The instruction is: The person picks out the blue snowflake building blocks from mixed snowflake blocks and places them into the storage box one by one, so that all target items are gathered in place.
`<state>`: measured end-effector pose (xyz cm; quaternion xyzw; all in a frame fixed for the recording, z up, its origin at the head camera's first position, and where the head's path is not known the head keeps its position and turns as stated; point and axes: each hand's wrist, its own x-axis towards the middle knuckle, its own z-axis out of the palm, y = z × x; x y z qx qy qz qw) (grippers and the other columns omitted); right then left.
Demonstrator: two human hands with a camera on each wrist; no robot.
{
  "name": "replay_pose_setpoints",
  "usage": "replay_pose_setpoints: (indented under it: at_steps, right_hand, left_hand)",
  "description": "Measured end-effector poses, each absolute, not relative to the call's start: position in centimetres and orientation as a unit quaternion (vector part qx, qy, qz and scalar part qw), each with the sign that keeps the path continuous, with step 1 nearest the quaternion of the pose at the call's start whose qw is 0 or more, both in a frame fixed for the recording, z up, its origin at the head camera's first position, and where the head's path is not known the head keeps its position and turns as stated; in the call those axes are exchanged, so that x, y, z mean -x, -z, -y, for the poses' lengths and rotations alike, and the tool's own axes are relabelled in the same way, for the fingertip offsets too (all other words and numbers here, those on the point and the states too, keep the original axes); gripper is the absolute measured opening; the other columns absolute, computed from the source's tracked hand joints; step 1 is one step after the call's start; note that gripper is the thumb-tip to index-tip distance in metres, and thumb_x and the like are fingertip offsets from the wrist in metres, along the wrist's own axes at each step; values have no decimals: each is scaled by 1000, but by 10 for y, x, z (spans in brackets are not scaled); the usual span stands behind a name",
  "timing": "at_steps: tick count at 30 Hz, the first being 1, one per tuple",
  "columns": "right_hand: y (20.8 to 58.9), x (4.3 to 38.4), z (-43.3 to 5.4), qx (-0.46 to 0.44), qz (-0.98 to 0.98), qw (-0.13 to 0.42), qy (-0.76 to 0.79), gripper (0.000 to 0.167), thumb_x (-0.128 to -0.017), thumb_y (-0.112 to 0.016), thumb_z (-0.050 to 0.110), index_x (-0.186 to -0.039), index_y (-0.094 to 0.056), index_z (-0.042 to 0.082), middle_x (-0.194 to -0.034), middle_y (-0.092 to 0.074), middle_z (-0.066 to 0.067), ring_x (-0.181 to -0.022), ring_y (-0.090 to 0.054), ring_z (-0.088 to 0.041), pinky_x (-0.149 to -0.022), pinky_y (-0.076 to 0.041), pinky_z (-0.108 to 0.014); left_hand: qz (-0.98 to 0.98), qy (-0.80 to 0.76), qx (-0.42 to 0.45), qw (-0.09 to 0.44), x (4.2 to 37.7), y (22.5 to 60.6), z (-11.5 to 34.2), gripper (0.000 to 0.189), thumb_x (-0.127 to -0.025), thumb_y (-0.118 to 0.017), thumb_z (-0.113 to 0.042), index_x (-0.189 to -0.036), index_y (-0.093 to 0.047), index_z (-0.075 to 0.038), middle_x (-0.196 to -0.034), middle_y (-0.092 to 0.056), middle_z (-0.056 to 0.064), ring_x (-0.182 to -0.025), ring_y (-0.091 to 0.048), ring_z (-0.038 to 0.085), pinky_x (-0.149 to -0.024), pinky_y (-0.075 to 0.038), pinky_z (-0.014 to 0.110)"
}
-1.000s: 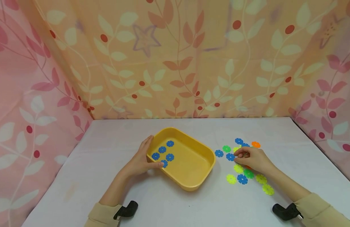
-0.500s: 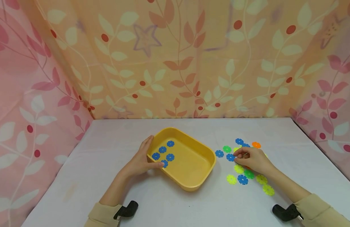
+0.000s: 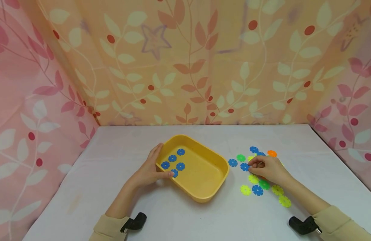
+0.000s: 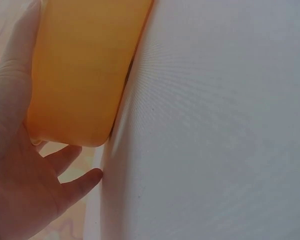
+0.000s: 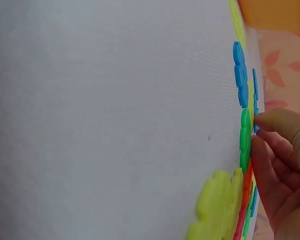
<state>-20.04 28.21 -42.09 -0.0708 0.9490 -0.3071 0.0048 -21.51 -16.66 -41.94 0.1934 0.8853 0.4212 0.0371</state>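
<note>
On the table stands a yellow plastic tub (image 3: 203, 189), set at a slant. My left hand (image 3: 147, 172) grips its left corner, with the thumb by the near rim and the fingers round the end wall, also seen in the left wrist view. Several blue interlocking discs (image 3: 180, 166) lie inside, toward the left end. At the scattered discs on the right, my right hand (image 3: 271, 170) has thumb and forefinger together at the edge of a blue interlocking disc (image 3: 244, 167), which it appears to pinch. The hand hides some discs beneath it.
Around the right hand lie loose discs: blue (image 3: 257, 190), green (image 3: 241, 157), yellow (image 3: 285, 201) and orange (image 3: 272, 153). Some overlap. White cloth covers the table (image 3: 68, 187), and patterned curtains (image 3: 185, 67) enclose its back and sides. Each wrist wears a black mount (image 3: 302, 225).
</note>
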Motion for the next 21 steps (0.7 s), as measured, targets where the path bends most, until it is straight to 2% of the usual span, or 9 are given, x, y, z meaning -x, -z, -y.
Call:
replay_pose_setpoints:
  at_steps: [6,21]
  right_hand:
    - [420,201,-281,75,-953,2,295,17,-84,-77,23,-96,-72,12,-76,-58,2,-73,-51,-18,-57,-45,-20]
    - [419,199,-283,76,-949,0,307,21,-84,-77,25,-96,-70,9,-75,-58,2,-71,-52,-17,-57,-44,-21]
  left_hand:
    - [-885,-422,-191,40,215,419,167,122,-71,-84,-49,-158,-6,-12,-162,-3,3,-147,-11,30,-114,-16,55]
    - [-880,-431,-197,40,213,415,166,121,-72,-85,-43,-158,-6,-12,-162,-4,7,-147,-10,32,-114,-15,57]
